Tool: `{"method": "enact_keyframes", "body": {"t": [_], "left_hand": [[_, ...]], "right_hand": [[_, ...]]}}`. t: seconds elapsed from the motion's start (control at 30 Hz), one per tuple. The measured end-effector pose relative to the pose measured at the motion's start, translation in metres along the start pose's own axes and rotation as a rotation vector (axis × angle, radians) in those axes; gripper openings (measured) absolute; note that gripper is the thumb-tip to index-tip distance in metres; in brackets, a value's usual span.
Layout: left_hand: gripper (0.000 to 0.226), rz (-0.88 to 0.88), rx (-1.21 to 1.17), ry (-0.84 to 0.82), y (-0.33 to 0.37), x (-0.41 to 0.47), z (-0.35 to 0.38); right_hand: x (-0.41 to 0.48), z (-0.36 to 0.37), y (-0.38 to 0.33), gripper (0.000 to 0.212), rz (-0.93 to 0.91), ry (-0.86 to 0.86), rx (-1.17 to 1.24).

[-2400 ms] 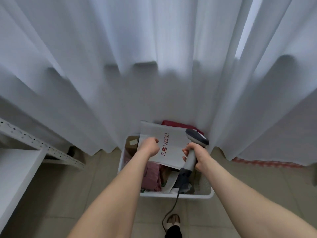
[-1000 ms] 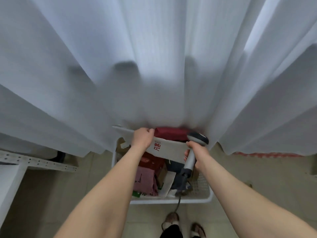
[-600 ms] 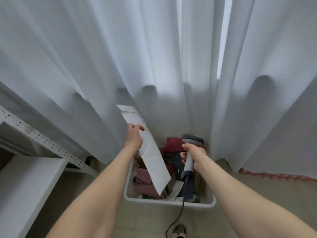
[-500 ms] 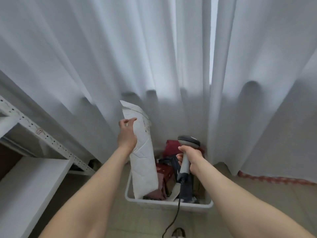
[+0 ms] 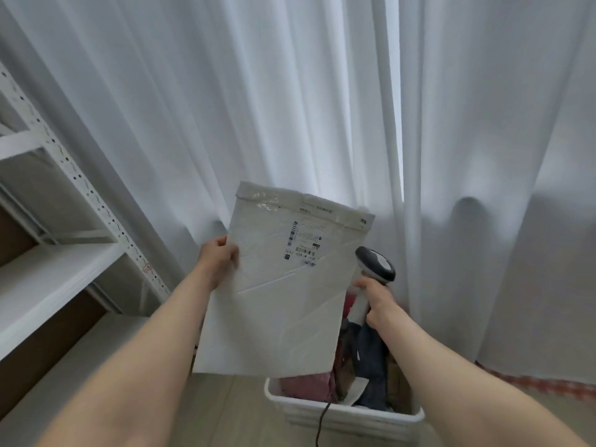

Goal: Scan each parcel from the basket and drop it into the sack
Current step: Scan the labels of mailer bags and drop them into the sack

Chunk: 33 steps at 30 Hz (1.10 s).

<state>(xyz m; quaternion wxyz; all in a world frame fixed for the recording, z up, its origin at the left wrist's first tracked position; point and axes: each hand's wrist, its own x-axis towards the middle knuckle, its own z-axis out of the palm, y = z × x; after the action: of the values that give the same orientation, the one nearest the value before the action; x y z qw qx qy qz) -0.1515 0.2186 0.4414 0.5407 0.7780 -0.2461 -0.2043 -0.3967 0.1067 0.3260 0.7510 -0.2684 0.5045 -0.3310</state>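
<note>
White mailer parcel (image 5: 283, 295) is up mid-frame, label (image 5: 303, 243) facing you, your left hand (image 5: 217, 262) pinching its edge and your right hand (image 5: 377, 301) wrapped round the scanner (image 5: 375, 269) beside it. Scan's not done yet imo. The basket (image 5: 371, 417) at lower right holds plenty more, and there's no sack in view.

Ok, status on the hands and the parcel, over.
Left hand grips white mailer, label facing camera. Right hand grips scanner beside it. Nothing covers the label.

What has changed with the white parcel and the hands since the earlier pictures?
The left hand raised the white parcel above the basket and turned it over; its label now faces the camera. The right hand still grips the scanner beside it.
</note>
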Motion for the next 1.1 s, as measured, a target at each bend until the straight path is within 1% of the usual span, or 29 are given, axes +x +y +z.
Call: {"method": "enact_keyframes", "body": {"t": [0.07,0.13,0.2,0.27,0.3,0.33,0.37,0.43,0.53,0.6,0.67,0.73,0.8,0.83,0.9,0.93,1.0,1.03,1.1], "left_hand": [[0.030,-0.036,-0.045,0.020,0.005,-0.003,-0.015],[0.030,-0.054,-0.076,0.014,0.008,-0.007,-0.030],[0.024,-0.102,-0.123,-0.080,0.005,-0.009,-0.043],[0.008,-0.150,-0.153,-0.228,-0.002,-0.008,-0.058],[0.011,-0.152,-0.123,-0.298,-0.006,-0.008,-0.064],[0.021,-0.147,-0.070,-0.346,-0.009,-0.006,-0.068],[0.025,-0.125,-0.019,-0.364,-0.013,-0.006,-0.070],[0.020,-0.067,0.023,-0.351,-0.018,-0.007,-0.070],[0.028,-0.051,0.016,-0.344,-0.027,-0.002,-0.072],[0.025,-0.031,0.094,-0.368,-0.029,0.002,-0.079],[0.015,-0.001,0.235,-0.410,-0.026,0.008,-0.087],[0.017,0.046,0.387,-0.490,-0.017,0.011,-0.093],[0.014,0.082,0.502,-0.552,-0.008,0.012,-0.094],[0.015,0.101,0.534,-0.552,-0.003,0.012,-0.094],[0.020,0.147,0.525,-0.507,0.008,0.011,-0.092],[0.021,0.188,0.528,-0.463,0.012,0.011,-0.091],[0.021,0.289,0.618,-0.350,0.017,0.010,-0.088],[0.019,0.335,0.680,-0.290,0.018,0.007,-0.087],[0.021,0.360,0.749,-0.163,0.019,0.007,-0.083]], "right_hand": [[-0.008,0.008,-0.003,0.009,-0.016,-0.003,0.040],[-0.013,0.017,-0.002,0.008,-0.005,-0.043,0.073],[-0.015,0.028,0.002,0.011,-0.021,-0.094,0.101],[-0.017,0.041,0.009,0.016,-0.069,-0.092,0.112],[-0.019,0.047,0.014,0.017,-0.084,-0.083,0.101],[-0.021,0.052,0.019,0.015,-0.089,-0.080,0.071],[-0.022,0.057,0.024,0.014,-0.086,-0.084,0.052],[-0.025,0.065,0.033,0.019,-0.075,-0.082,0.012],[-0.031,0.071,0.038,0.013,-0.126,-0.042,-0.064],[-0.036,0.075,0.034,0.015,-0.196,-0.045,-0.107],[-0.040,0.078,0.026,0.013,-0.256,-0.076,-0.171],[-0.044,0.083,0.018,0.012,-0.291,-0.099,-0.220],[-0.051,0.089,0.012,0.016,-0.302,-0.141,-0.246],[-0.054,0.092,0.010,0.020,-0.293,-0.174,-0.251],[-0.058,0.096,0.009,0.023,-0.264,-0.225,-0.274],[-0.058,0.097,0.011,0.022,-0.266,-0.215,-0.331],[-0.059,0.099,0.015,0.017,-0.303,-0.137,-0.477],[-0.059,0.102,0.017,0.016,-0.320,-0.095,-0.516],[-0.059,0.109,0.021,0.019,-0.342,-0.019,-0.533]]}}
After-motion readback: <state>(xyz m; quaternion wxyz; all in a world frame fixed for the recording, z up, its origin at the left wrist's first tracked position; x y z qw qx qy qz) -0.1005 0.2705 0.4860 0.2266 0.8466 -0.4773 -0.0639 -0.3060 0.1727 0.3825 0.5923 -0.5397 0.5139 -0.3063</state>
